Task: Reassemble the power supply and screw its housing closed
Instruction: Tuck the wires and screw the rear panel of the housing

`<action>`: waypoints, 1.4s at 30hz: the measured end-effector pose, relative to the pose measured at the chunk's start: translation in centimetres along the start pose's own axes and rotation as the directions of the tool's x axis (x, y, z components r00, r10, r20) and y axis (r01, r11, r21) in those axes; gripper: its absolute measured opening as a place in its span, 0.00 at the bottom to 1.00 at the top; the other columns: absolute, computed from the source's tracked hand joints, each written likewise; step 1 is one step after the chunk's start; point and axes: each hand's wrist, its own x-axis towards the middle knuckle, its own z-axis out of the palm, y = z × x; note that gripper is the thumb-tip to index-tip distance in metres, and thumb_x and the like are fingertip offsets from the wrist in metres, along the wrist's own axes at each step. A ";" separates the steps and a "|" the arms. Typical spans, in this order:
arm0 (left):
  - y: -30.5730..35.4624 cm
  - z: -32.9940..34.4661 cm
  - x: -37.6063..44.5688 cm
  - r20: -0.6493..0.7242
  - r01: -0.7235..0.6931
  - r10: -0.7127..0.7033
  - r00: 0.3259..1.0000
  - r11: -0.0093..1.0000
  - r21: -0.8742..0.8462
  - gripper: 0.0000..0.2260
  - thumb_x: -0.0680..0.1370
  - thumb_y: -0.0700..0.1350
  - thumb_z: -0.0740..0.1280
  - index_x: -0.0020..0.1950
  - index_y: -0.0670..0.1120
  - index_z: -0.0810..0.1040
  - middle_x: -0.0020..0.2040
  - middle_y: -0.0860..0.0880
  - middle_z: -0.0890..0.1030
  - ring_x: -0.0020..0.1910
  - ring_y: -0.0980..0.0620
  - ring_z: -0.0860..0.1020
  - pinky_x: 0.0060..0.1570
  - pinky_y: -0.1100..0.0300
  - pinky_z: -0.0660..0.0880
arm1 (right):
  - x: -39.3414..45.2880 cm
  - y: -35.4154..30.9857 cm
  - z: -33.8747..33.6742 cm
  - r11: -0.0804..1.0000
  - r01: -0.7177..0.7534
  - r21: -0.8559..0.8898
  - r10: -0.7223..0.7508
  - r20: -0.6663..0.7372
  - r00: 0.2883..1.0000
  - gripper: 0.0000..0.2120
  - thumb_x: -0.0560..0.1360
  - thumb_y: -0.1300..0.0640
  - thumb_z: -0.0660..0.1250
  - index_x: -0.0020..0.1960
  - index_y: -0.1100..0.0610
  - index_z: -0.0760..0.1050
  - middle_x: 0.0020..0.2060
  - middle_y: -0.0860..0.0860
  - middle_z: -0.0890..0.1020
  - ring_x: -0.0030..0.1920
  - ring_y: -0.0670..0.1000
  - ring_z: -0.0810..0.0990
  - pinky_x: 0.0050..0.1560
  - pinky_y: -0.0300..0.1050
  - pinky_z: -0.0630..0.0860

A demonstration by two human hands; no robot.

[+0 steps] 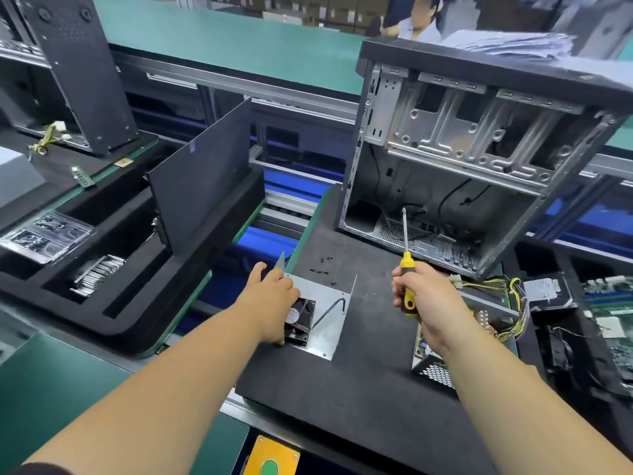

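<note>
Head view: at lower centre the left hand (274, 293) grips the fan-bearing cover (325, 323), which lies left of the open housing base (435, 368). The right hand (421, 296), directly above that base, is clenched round the screwdriver (406, 269), shaft pointing up-frame. Loose screws (322, 265) lie between them.

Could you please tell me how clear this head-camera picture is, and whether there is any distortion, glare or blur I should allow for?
Head view: wide-angle bending tilts the computer case and curves the conveyor rails; lighting is even, with soft shadows; the left hand, right hand and screwdriver are sharp; the paper stack and background are blurred; mild glare on the plastic tray.
</note>
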 end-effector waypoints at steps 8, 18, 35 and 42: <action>-0.7 -2.2 -0.6 -0.221 0.067 -0.091 0.971 0.991 -0.117 0.27 0.63 0.53 0.69 0.61 0.54 0.68 0.56 0.53 0.67 0.60 0.49 0.66 0.67 0.52 0.57 | -1.0 -0.9 -1.6 0.999 0.024 0.026 -0.024 0.000 1.000 0.05 0.74 0.60 0.62 0.43 0.53 0.75 0.31 0.48 0.77 0.30 0.49 0.75 0.37 0.44 0.70; 0.4 -9.2 -1.9 -0.511 -0.194 -0.313 0.801 0.671 -0.715 0.40 0.60 0.52 0.80 0.67 0.58 0.64 0.60 0.60 0.64 0.61 0.55 0.63 0.61 0.58 0.65 | -2.0 -2.2 -5.2 0.995 0.078 0.070 -0.075 -0.036 0.996 0.06 0.75 0.60 0.67 0.40 0.54 0.80 0.35 0.49 0.80 0.32 0.49 0.81 0.38 0.45 0.76; 18.8 -15.8 0.9 -0.683 -0.504 0.194 0.704 0.815 -0.287 0.32 0.65 0.52 0.71 0.68 0.55 0.67 0.62 0.54 0.70 0.60 0.51 0.71 0.60 0.51 0.69 | -6.1 -3.1 -18.8 0.953 0.159 -0.259 -0.179 -0.056 0.982 0.10 0.69 0.46 0.77 0.49 0.45 0.81 0.46 0.44 0.83 0.42 0.43 0.80 0.35 0.35 0.72; 22.9 -15.4 1.0 -0.747 -0.518 0.185 0.639 0.821 -0.239 0.35 0.63 0.43 0.73 0.69 0.51 0.69 0.65 0.52 0.70 0.63 0.50 0.68 0.64 0.57 0.65 | -6.2 -1.7 -22.0 0.898 0.239 -0.369 -0.257 0.002 0.966 0.05 0.73 0.52 0.74 0.48 0.49 0.82 0.39 0.44 0.82 0.36 0.37 0.77 0.36 0.30 0.70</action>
